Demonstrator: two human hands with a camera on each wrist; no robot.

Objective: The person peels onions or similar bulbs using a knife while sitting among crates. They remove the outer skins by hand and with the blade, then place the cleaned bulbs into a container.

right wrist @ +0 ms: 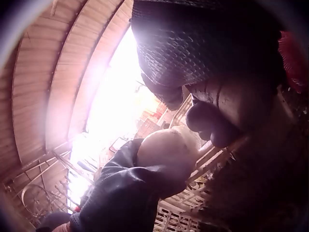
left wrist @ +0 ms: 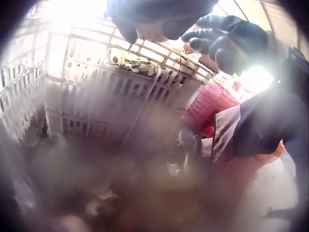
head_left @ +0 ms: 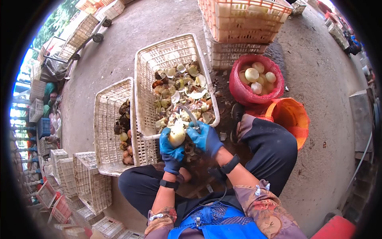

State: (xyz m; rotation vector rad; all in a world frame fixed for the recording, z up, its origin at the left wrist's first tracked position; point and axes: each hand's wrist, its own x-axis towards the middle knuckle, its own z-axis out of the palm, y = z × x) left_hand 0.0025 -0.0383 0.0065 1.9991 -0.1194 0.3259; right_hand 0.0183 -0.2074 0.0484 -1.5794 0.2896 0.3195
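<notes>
In the head view the left hand point(head_left: 172, 153), in a blue glove, holds a pale onion point(head_left: 177, 135) over the near end of a white crate point(head_left: 144, 137) of peelings. Beside it the gloved right hand point(head_left: 205, 137) grips a tool with a curved metal blade point(head_left: 190, 115) that arches above the onion. Fingers of the right hand lie close to the onion's right side. The right wrist view shows the onion point(right wrist: 166, 147) in the left hand point(right wrist: 130, 188), with the right hand point(right wrist: 207, 63) above it. The left wrist view is hazy.
A second crate point(head_left: 113, 167) with dark and reddish onions stands at the left. Peeled onions fill part of a red mesh-lined container point(head_left: 238, 89) at the right, near an orange bag point(head_left: 300, 119). Stacked crates point(head_left: 242, 24) stand behind; more crates point(head_left: 93, 187) lie at the lower left.
</notes>
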